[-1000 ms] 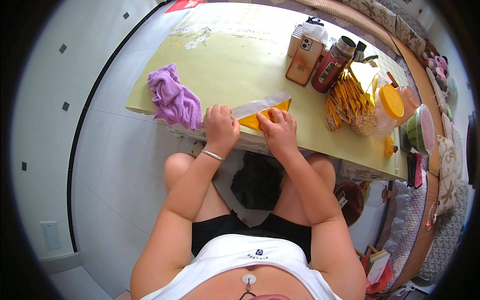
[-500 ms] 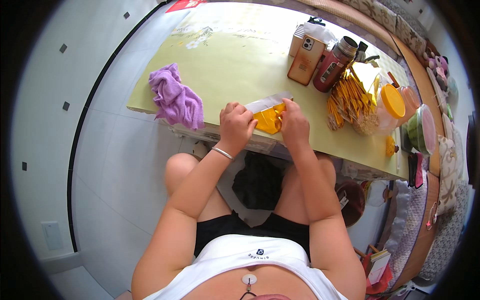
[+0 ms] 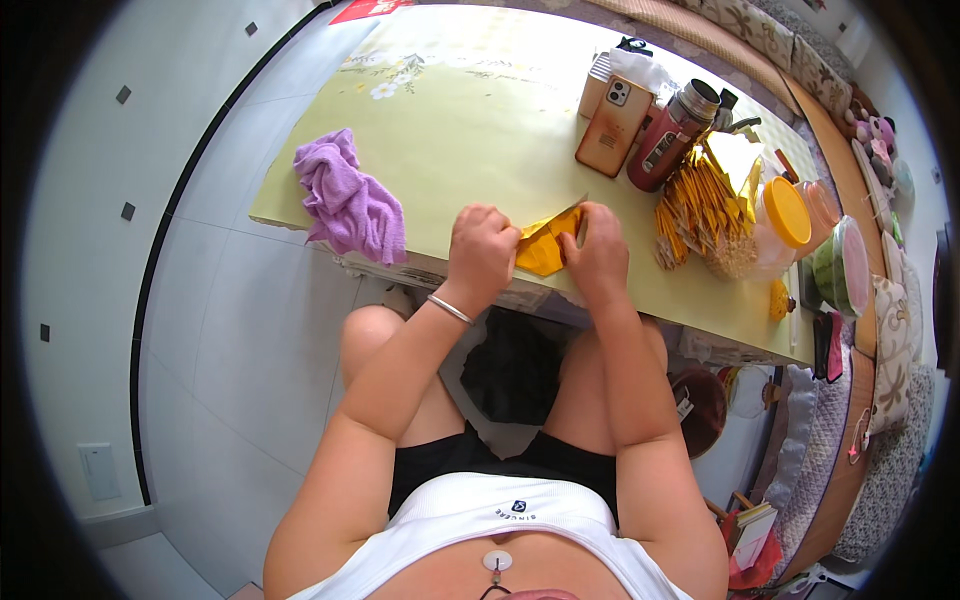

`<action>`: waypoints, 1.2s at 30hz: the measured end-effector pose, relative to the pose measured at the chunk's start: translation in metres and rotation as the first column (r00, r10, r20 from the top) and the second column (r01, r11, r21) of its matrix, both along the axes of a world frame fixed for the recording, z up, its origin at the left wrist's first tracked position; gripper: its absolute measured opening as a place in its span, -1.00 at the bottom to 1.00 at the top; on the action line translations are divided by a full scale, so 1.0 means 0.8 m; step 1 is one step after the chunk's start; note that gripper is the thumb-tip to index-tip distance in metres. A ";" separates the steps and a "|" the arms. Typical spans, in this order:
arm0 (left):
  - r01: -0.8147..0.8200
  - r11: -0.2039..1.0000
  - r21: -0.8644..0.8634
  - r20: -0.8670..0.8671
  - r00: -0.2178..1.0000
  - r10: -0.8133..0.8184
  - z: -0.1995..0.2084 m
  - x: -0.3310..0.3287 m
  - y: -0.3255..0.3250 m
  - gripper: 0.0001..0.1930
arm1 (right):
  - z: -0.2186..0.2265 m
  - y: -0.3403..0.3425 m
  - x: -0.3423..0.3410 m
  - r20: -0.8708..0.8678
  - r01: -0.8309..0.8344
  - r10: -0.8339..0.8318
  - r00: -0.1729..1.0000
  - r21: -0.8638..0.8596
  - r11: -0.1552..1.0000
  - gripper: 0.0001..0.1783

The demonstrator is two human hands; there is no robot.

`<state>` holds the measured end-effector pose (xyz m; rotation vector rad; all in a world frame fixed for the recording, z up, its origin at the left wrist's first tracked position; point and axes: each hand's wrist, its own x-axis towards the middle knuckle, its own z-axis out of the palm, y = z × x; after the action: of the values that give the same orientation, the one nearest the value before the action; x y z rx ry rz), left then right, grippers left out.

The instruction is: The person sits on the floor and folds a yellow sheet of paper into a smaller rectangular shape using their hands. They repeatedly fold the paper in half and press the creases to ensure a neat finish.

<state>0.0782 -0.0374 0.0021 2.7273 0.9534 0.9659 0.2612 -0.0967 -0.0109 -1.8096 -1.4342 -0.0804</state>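
Observation:
Between my hands, at the near edge of the table, is a sheet of shiny gold paper [image 3: 541, 250], partly folded, with a slanting upper edge. My left hand [image 3: 482, 250] is closed on its left end, and a metal bangle circles that wrist. My right hand [image 3: 598, 250] pinches the right end, thumb on the near face and fingers behind. To the right of my right hand stands a pile of folded gold paper pieces [image 3: 690, 205], packed closely together. The fingertips behind the sheet are partly hidden.
A purple cloth [image 3: 350, 200] lies crumpled on the table's [image 3: 450, 130] left end. At the back right stand a phone [image 3: 612, 125], a dark red thermos [image 3: 670, 140] and a clear jar with a yellow lid [image 3: 785, 213]. A watermelon piece [image 3: 842, 265] sits at the right end.
The pale strip along the sheet's upper part is no longer visible, and gold now reaches the upper edge. My left hand has shifted slightly right, toward my right hand.

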 end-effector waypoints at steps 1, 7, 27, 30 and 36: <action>0.007 0.998 0.065 -0.008 1.000 -0.006 -0.005 0.004 -0.003 -0.79 | 0.002 -0.001 0.001 -0.035 0.052 -0.052 0.998 -0.003 0.999 -0.55; 0.052 0.982 0.179 -0.171 0.985 -0.021 -0.031 0.014 -0.020 -0.65 | -0.002 0.002 0.012 0.530 -0.250 0.302 0.793 -0.169 0.953 -0.51; -0.025 0.998 0.062 0.020 1.000 0.024 -0.020 -0.042 -0.043 -0.74 | 0.012 -0.036 0.050 0.198 -0.325 0.357 0.913 -0.175 0.929 -0.65; 0.015 0.991 -0.136 0.186 0.983 0.010 -0.014 -0.054 -0.030 -0.79 | 0.023 -0.047 0.043 0.107 -0.410 0.425 0.899 -0.135 0.902 -0.64; 0.025 0.807 -0.591 0.385 0.887 0.255 -0.020 -0.064 -0.006 -0.94 | 0.017 -0.029 0.028 -0.108 -0.513 0.511 0.853 0.014 0.859 -0.68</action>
<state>0.0267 -0.0421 -0.0138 1.8442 1.1033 1.0394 0.2833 -0.1197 0.0030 -1.3612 -1.7916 0.3003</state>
